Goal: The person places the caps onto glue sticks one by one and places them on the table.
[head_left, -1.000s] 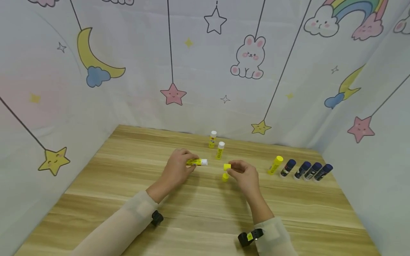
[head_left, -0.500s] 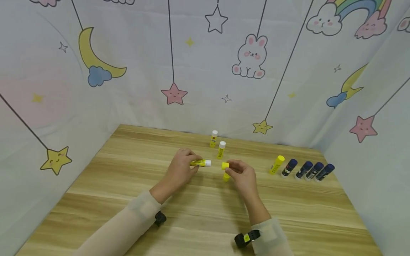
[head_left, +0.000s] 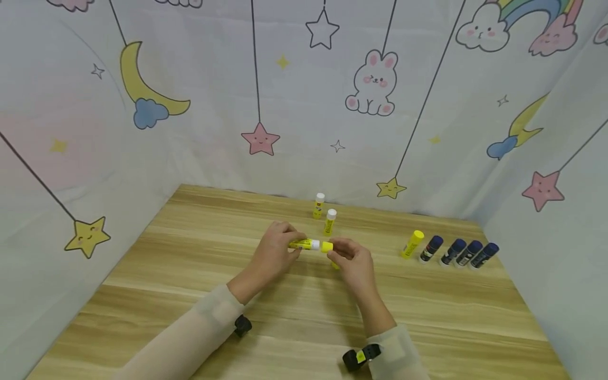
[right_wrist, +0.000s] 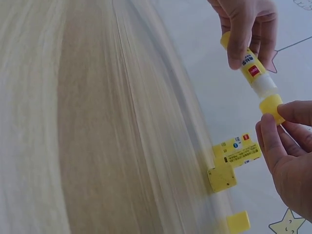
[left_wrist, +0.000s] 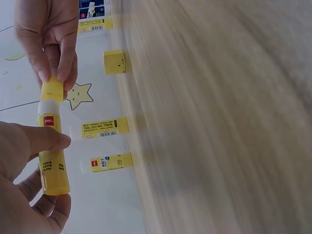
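Note:
My left hand [head_left: 273, 250] grips a yellow glue stick [head_left: 303, 244] that lies sideways above the table, its white end toward the right. At that end my right hand [head_left: 353, 264] pinches a yellow cap [head_left: 326, 247] between thumb and fingertips. In both wrist views the cap [left_wrist: 52, 90] lines up with the white end of the glue stick [right_wrist: 252, 70], right at its tip. Another yellow cap [left_wrist: 114, 62] sits on the table, mostly hidden behind the right hand in the head view.
Two yellow glue sticks with white ends, a farther one [head_left: 319, 206] and a nearer one [head_left: 330, 222], stand behind the hands. To the right, a yellow-capped glue stick [head_left: 412, 244] stands beside several dark blue-capped ones [head_left: 453, 252]. A patterned curtain [head_left: 304, 95] borders the wooden table [head_left: 294, 327].
The hands have come together: the left moved right with the glue stick, the right moved left with the cap. The gap between white end and cap has closed.

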Available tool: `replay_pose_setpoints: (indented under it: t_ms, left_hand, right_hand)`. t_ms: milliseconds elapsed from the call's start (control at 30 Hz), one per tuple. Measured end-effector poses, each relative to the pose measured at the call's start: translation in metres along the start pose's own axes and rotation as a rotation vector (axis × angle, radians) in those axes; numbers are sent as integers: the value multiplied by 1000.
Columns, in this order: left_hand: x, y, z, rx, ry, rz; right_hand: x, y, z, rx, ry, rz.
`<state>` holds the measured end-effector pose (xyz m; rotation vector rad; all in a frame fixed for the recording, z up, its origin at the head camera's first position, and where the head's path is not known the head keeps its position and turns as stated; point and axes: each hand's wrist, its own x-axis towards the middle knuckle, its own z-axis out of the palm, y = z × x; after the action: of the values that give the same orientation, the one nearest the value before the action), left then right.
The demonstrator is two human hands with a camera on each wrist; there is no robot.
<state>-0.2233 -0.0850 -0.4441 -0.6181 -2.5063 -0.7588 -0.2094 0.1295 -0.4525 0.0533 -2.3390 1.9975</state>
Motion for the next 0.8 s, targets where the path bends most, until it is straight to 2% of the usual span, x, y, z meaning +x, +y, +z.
replay_pose_setpoints:
  t_ms: [800]
  left_hand:
    - [-1,2,1,-1,-14,43]
  right_hand:
    - [-5,-1,4,74,-19,18]
